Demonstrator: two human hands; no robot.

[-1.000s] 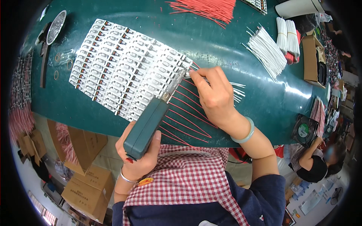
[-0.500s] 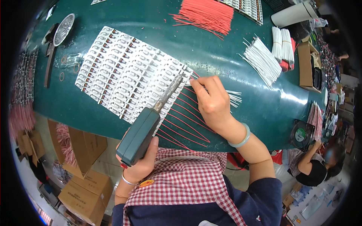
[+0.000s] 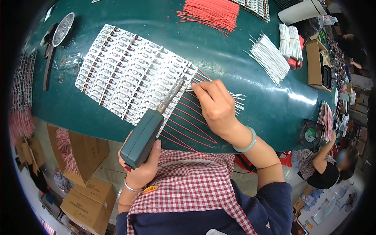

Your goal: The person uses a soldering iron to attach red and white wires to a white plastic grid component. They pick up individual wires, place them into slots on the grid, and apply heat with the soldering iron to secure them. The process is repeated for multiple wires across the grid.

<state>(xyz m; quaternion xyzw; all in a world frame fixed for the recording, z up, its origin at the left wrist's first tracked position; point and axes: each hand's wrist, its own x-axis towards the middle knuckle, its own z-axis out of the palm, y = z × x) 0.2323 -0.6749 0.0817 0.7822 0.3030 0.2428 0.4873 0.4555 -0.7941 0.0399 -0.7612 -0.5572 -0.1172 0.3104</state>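
Note:
My left hand [image 3: 145,166] is wrapped around the dark green handle of a soldering gun [image 3: 141,138]. The gun's metal tip reaches to the right edge of a panel of white circuit boards [image 3: 125,70], which carries rows of small components. Along that edge, several red wires [image 3: 192,124] trail off to the right. My right hand [image 3: 217,107] is closed in a pinch just right of the gun's tip. White wires [image 3: 239,102] show on both sides of this hand, their ends by its fingertips; the exact grip is partly hidden.
Beyond the panel lie a pile of red wires [image 3: 209,15] and loose white wires [image 3: 269,58]. A round dish [image 3: 63,29] stands at the far left near rubber bands. A small fan [image 3: 312,135] sits at the right edge, near a co-worker [image 3: 323,164]. Cardboard boxes [image 3: 88,203] stand lower left.
The whole view has shifted slightly, so the table's things sit a little further left and up. My right fingertips have moved slightly down along the panel's edge; the soldering gun remains in my left hand.

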